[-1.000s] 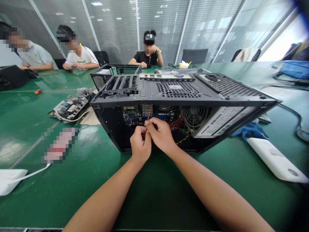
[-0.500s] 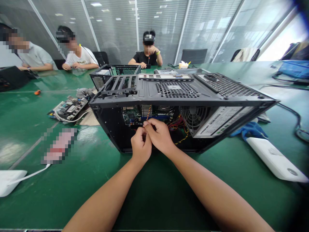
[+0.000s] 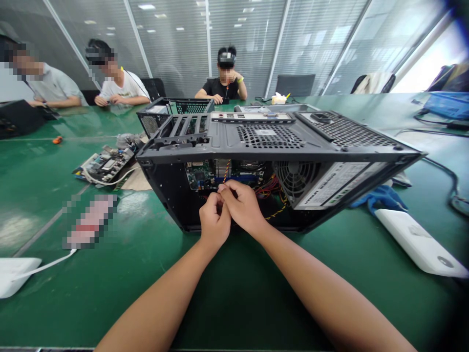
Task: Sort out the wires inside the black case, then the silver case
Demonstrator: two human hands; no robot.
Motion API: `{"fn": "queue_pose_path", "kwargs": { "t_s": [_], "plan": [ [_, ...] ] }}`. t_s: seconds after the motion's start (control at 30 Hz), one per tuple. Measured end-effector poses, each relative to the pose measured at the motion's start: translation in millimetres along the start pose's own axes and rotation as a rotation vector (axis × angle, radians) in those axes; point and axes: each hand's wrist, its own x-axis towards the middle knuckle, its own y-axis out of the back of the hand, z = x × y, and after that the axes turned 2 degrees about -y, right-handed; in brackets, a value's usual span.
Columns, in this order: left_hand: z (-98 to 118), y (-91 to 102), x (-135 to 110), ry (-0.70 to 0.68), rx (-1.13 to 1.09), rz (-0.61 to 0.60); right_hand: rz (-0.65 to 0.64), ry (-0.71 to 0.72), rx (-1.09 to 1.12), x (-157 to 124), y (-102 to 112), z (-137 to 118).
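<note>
A black computer case (image 3: 224, 146) lies on its side with its open face toward me. My left hand (image 3: 214, 217) and my right hand (image 3: 244, 204) meet in front of that opening, fingertips pinched together. A twisted orange, yellow and black cable (image 3: 227, 170) runs down from inside the case into the pinch of both hands; its end is hidden by my fingers. Behind them the motherboard (image 3: 198, 178) shows. To the right sits the power supply (image 3: 330, 185) with its fan grille, and a bundle of coloured wires (image 3: 269, 189) hangs beside it.
Loose circuit boards (image 3: 108, 164) lie on the green table (image 3: 146, 274) at left, near a phone (image 3: 90, 222) and white power bank (image 3: 16, 276). A white device (image 3: 417, 242) and blue glove-like cloth (image 3: 386, 198) lie right. Several people sit across the table.
</note>
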Motion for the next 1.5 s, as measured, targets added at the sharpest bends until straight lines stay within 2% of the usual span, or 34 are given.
{"fn": "queue_pose_path", "kwargs": {
  "t_s": [1.5],
  "plan": [
    [-1.8,0.1,0.8,-0.019,0.031,-0.019,0.003,0.035,-0.017,1.0,-1.8,4.3]
  ]
}}
